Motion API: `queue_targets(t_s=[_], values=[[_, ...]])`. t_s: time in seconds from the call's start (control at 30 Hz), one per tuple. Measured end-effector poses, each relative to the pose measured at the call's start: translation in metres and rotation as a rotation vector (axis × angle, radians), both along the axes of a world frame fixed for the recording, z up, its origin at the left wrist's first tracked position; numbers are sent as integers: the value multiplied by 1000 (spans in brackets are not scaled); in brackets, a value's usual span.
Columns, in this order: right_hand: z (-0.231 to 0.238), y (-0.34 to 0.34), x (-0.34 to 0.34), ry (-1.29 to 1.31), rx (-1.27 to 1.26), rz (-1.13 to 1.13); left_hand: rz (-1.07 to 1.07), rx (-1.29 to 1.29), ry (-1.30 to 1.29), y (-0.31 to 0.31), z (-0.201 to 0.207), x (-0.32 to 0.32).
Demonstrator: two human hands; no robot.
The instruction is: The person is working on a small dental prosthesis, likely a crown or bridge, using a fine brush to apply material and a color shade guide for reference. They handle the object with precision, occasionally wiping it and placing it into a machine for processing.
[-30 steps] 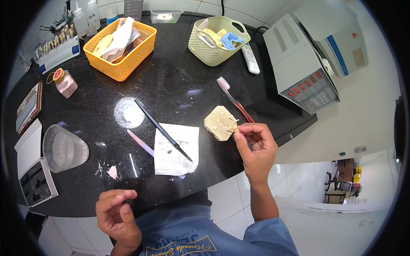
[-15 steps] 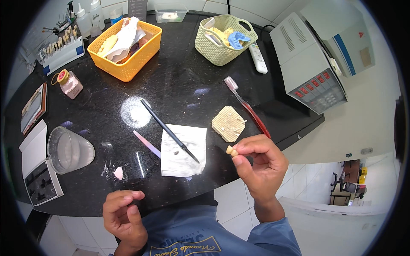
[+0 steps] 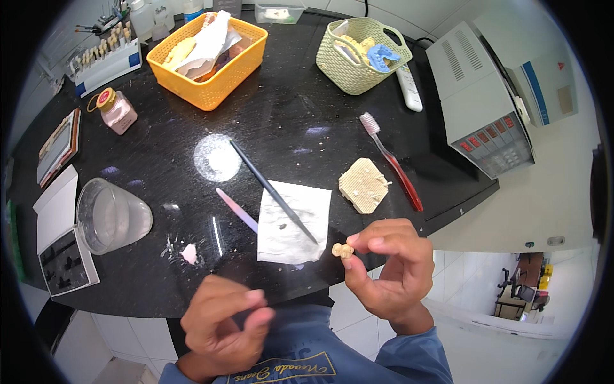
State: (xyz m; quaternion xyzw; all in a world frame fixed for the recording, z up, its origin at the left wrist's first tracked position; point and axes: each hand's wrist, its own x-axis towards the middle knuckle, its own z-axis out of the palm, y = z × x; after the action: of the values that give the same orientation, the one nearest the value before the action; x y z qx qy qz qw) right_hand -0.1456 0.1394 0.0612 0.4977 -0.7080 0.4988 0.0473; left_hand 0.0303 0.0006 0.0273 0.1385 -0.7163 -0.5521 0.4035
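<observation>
Thumb and fingertips of my right hand pinch a pair of joined tooth-coloured dental crowns, held just beyond the lower right corner of a white paper tissue. My left hand is over the front edge of the counter; its thumb and index finger are apart with nothing between them, and it is slightly blurred. A dark, slim brush lies diagonally across the tissue. The tissue has grey smudges and covers part of a pastel spatula. Beyond my right hand rests a beige honeycomb firing tray.
A red toothbrush lies right of the tray. On the left are a clear cup of cloudy liquid, an open flat case, a pink powder jar and a pink dab. Behind stand an orange basket, a green basket and a furnace.
My left hand has moved right, toward the right hand. The crowns have turned and come slightly lower and nearer to me. The whole view has shifted, moving the counter items rightward.
</observation>
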Motion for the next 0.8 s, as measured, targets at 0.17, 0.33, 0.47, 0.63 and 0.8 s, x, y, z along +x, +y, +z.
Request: queue_targets(t_s=[0.17, 0.33, 0.47, 0.63, 0.8], values=[[-1, -2, 1, 243, -44, 55, -88, 293, -66, 7, 15, -29], [-2, 0, 4, 422, -47, 71, -235, 844, -22, 22, 15, -36], [-13, -1, 3, 485, -114, 110, -222, 779, 65, 31, 12, -44], [-14, -4, 3, 538, -125, 121, -208, 770, 113, 31, 10, -44], [-16, -6, 2, 586, -147, 131, -208, 793, 140, 29, 9, -41]])
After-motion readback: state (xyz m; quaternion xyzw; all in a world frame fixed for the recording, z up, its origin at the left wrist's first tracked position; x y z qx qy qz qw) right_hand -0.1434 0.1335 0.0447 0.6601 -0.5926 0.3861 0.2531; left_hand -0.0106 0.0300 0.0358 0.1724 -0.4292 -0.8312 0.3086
